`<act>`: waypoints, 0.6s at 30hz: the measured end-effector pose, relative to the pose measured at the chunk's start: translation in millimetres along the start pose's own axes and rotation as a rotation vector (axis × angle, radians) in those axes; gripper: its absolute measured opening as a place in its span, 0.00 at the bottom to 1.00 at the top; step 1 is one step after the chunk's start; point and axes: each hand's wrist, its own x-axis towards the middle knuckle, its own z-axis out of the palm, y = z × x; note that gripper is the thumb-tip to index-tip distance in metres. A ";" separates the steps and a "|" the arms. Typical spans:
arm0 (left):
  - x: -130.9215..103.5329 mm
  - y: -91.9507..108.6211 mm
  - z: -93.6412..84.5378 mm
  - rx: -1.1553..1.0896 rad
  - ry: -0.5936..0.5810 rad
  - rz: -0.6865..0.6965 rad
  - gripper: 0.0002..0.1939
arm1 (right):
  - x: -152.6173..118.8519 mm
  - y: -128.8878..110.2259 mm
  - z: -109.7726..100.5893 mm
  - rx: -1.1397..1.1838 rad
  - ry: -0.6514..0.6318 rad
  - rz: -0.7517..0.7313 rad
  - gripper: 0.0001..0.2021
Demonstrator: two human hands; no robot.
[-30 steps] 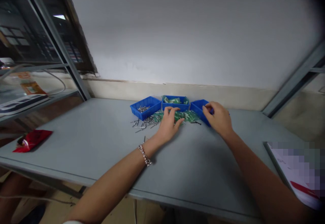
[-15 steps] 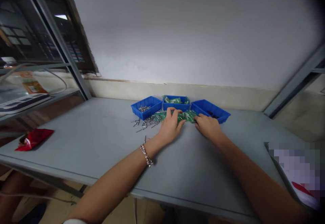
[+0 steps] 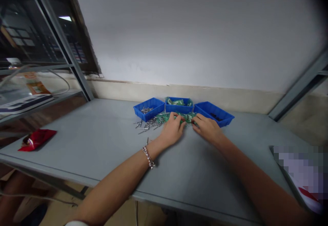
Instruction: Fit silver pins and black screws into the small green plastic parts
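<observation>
My left hand (image 3: 173, 129) rests at the pile, fingers bent over some green plastic packets (image 3: 189, 116) and thumb drawn in. What its fingertips hold, if anything, is hidden. Close on the other side, my right hand (image 3: 207, 127) has its fingertips pinched together at a thin dark piece too small to name. Slim metal pins (image 3: 148, 125) lie scattered to the left of the packets. Behind stand three blue bins: the left bin (image 3: 140, 114) has metal pins, the middle bin (image 3: 178, 108) green-and-white packets, the right bin (image 3: 227, 121) small dark pieces.
A red wrapper (image 3: 39, 139) lies on the grey table (image 3: 107, 151) at the left. At the right edge is a flat item (image 3: 289, 174), partly blurred out. Metal posts (image 3: 82, 82) rise at the left, before a shelf. A wall closes off the back.
My right hand has moved left, closer to my left hand, and a dark piece shows at its fingertips. My left thumb has drawn in towards the fingers. The view has shifted slightly.
</observation>
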 end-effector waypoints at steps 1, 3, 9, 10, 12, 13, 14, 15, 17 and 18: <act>0.8 -1.6 1.0 -0.008 0.003 -0.023 0.08 | -0.3 -2.4 -0.6 0.018 0.032 -0.020 0.10; 2.8 -3.5 1.8 -0.015 0.003 -0.068 0.09 | -0.8 -6.7 -1.3 0.049 0.087 -0.059 0.11; 8.6 1.6 -5.4 -0.066 -0.117 -0.116 0.12 | -2.6 -13.5 -3.8 0.105 0.164 -0.103 0.13; 9.1 2.3 -6.4 -0.083 -0.123 -0.132 0.12 | -2.8 -13.7 -4.5 0.126 0.165 -0.099 0.13; 9.9 2.3 -7.1 -0.120 -0.097 -0.159 0.11 | -3.0 -13.2 -5.8 0.215 0.172 -0.072 0.12; 10.1 1.7 -6.9 -0.138 -0.076 -0.164 0.10 | -2.8 -12.4 -6.1 0.287 0.176 -0.048 0.11; 10.2 0.9 -6.5 -0.153 -0.055 -0.165 0.09 | -2.4 -11.4 -6.1 0.376 0.179 -0.017 0.11; 10.3 0.1 -6.0 -0.166 -0.033 -0.163 0.08 | -1.7 -10.1 -5.7 0.477 0.175 0.025 0.12; 10.1 -1.1 -5.0 -0.190 0.002 -0.161 0.06 | 0.3 -7.5 -4.2 0.680 0.137 0.116 0.13; 10.0 -1.3 -4.7 -0.205 0.014 -0.163 0.06 | 1.5 -6.5 -3.3 0.767 0.108 0.153 0.13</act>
